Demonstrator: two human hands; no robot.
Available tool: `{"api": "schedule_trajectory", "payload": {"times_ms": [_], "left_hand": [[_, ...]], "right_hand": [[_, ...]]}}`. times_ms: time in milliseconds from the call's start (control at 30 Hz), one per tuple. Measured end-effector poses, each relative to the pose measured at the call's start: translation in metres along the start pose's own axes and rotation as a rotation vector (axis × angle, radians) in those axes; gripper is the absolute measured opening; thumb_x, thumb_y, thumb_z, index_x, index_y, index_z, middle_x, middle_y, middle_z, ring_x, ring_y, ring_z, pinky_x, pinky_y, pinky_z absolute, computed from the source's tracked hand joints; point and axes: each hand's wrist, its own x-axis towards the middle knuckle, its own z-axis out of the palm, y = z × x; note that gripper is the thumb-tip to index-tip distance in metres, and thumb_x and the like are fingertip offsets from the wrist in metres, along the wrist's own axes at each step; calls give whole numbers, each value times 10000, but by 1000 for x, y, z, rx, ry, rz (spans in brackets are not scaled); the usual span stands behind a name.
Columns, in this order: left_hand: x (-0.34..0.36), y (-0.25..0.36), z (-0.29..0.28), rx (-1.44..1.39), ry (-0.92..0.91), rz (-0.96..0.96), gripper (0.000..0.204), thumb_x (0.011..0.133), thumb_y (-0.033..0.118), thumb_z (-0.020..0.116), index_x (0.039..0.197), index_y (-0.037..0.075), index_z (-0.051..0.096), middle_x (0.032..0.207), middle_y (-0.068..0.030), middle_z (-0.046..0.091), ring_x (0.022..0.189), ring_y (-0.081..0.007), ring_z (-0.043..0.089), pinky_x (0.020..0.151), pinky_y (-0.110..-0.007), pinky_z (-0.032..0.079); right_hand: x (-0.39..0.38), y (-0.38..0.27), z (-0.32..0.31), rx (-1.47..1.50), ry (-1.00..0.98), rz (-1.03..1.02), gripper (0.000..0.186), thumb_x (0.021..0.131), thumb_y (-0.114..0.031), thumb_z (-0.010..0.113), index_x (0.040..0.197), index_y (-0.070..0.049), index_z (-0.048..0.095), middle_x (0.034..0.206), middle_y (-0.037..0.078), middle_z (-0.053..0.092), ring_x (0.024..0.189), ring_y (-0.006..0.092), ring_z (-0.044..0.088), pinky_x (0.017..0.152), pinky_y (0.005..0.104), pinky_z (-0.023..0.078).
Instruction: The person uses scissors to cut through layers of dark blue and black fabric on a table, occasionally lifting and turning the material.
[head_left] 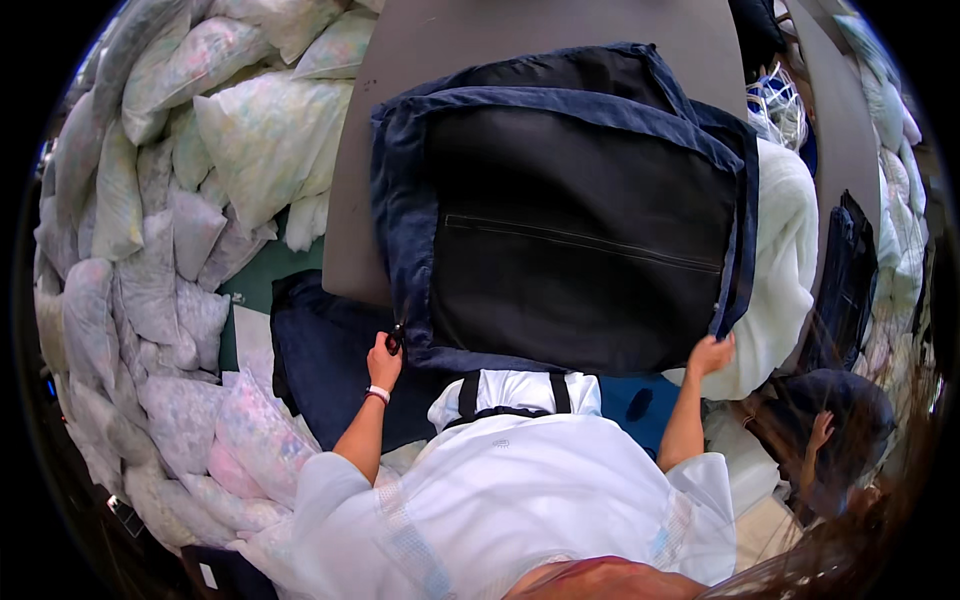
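A navy fabric cover [575, 190] with a black inner face and a stitched seam across it lies over the grey table [480, 40], a second layer behind it. My left hand [386, 362] is closed at its lower left corner around a small black object that looks like scissors [395, 338]; whether it also grips the cloth I cannot tell. My right hand [712, 357] is closed on the cover's lower right edge. Beside the cover on the right lies white fluffy padding [785, 260].
Stuffed white and pastel pillows [250, 140] pile up at the left. Navy cloth [330, 370] lies below the table. White straps [780, 110] are bunched at back right, near folded dark fabric [840, 290]. Another person [840, 430] crouches at the lower right.
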Motion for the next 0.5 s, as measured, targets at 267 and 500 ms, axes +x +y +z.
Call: {"api": "schedule_trajectory", "payload": {"times_ms": [267,500], "left_hand": [[145,48,32,-354,406,137,422,689,244,802,869,-19,526,738,-90,614,644,-187,571,627,-318,465],[182,125,68,-787,13,-246,250,690,9,715,877,-28,552,792,-54,591,703,-172,540,679,-313,436]], "right_hand": [[-109,-336,-28,820,-751,-706,231,770,-270,668,741,-52,597,682,105,618,661,299,610,592,385,476],[-156,-432,5,549,-992,-663,318,742,-211,668,991,-55,545,818,154,647,808,356,626,688,455,500]]}}
